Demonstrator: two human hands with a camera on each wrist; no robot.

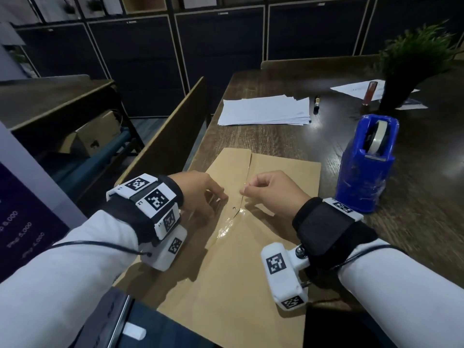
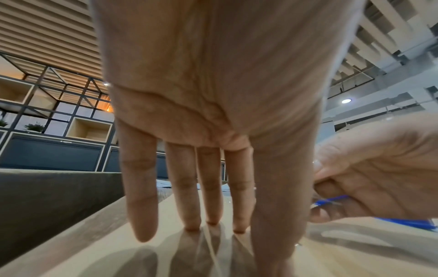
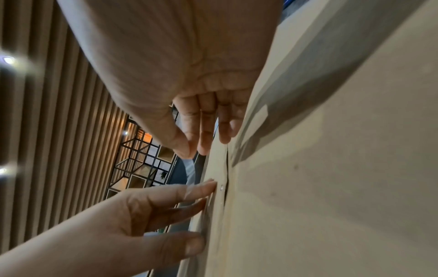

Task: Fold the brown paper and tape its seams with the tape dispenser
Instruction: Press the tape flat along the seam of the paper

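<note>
Matte brown paper (image 1: 253,252) lies folded flat at the near edge of the dark woodgrain table (image 1: 414,197), glossy clear tape (image 1: 229,228) along its seam. The left hand (image 1: 198,190) presses it with straight fingers; the right hand (image 1: 271,190) pinches the tape's end. The blue dispenser (image 1: 365,163) stands to the right, a white paper stack (image 1: 265,110) beyond.

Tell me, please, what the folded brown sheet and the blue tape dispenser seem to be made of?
The brown sheet looks like matte kraft paper: it shows flat creases and a sharp overlapping seam. The tape dispenser seems to be glossy blue plastic, scuffed, with highlights on its moulded body; what is inside it cannot be seen.
</note>
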